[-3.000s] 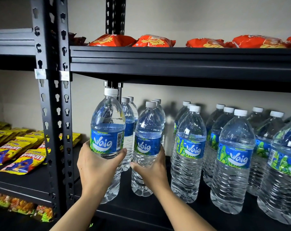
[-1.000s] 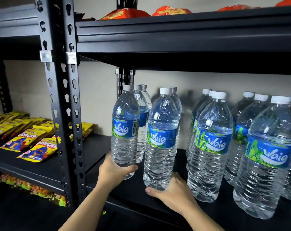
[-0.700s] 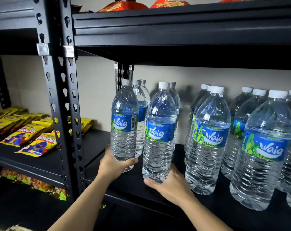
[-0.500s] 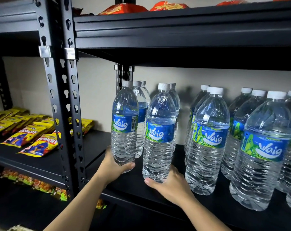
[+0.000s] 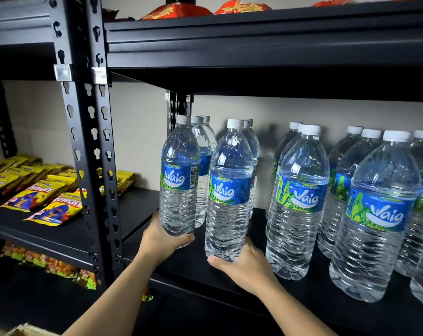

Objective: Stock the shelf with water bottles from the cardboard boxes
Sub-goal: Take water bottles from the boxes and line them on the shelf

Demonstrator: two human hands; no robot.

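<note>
Two clear plastic water bottles stand upright at the left end of a black metal shelf (image 5: pixel 229 282), each held near its base by a bare hand. The left hand (image 5: pixel 161 241) wraps its fingers around the ribbed lower part of the left bottle (image 5: pixel 180 175), thumb across the front; whether that bottle's base rests on the shelf or hangs just above it cannot be told. The right hand (image 5: pixel 244 265) cups the bottom of the right bottle (image 5: pixel 229 190) from the front and side, thumb lying along the shelf surface against the bottle's foot. The two bottles stand just beside each other, nearly touching.

Both have smooth rounded shoulders, wavy ridges below the label, a white ribbed screw cap and a glossy blue and green wrap label reading "Vaig". Behind them more bottles of the same kind stand in rows (image 5: pixel 203 166), and to the right a larger group (image 5: pixel 300 202) fills the shelf toward the edge of view.

The shelf's matte black upright post (image 5: pixel 89 141) is punched with keyhole slots. Left of it, flat yellow snack packets (image 5: pixel 57 209) lie overlapping on a neighbouring shelf. On the shelf above, crinkled orange-red bags (image 5: pixel 178 10) lie flat. A corner of brown cardboard (image 5: pixel 23 331) shows at the bottom left.
</note>
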